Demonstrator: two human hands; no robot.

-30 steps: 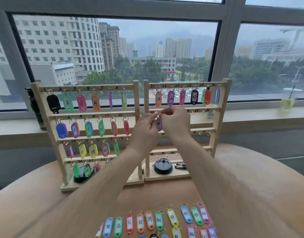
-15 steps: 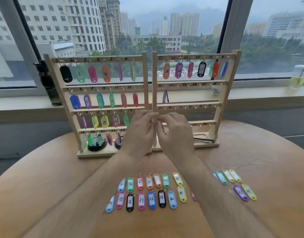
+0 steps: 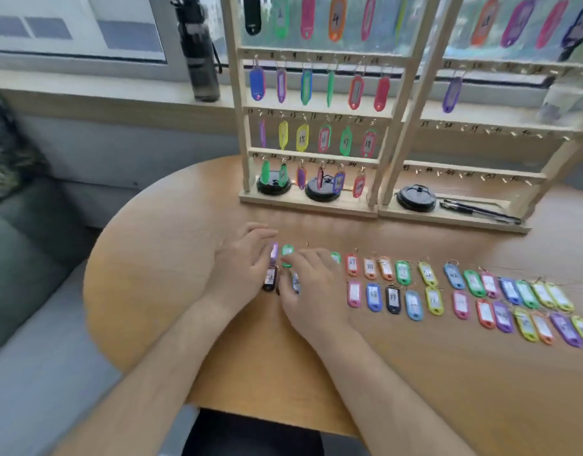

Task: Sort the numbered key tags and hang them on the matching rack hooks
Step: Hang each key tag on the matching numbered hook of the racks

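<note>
Roughly halfway, I judge: the left rack (image 3: pixel 316 152) is full, the right rack (image 3: pixel 481 125) carries its top row plus one purple tag (image 3: pixel 452 93), and my left hand (image 3: pixel 240 268) and right hand (image 3: pixel 311 291) curl over the key tags (image 3: pixel 415 291) rowed on the table (image 3: pixel 415 383), grip unconfirmed.

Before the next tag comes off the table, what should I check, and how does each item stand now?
1. Tag already gripped: cannot tell. The left hand and right hand lie over the left end of the rows and hide what is under them.
2. Next number readable: not ok. The purple tag by the left thumb is blurred.
3. Free hooks on the right rack: ok. The empty hooks fill its lower rows.
4. Right rack's second row: ok. One hanging purple tag is on it.
5. Loose tags in order: ok. They lie in two rows on the table.
</note>
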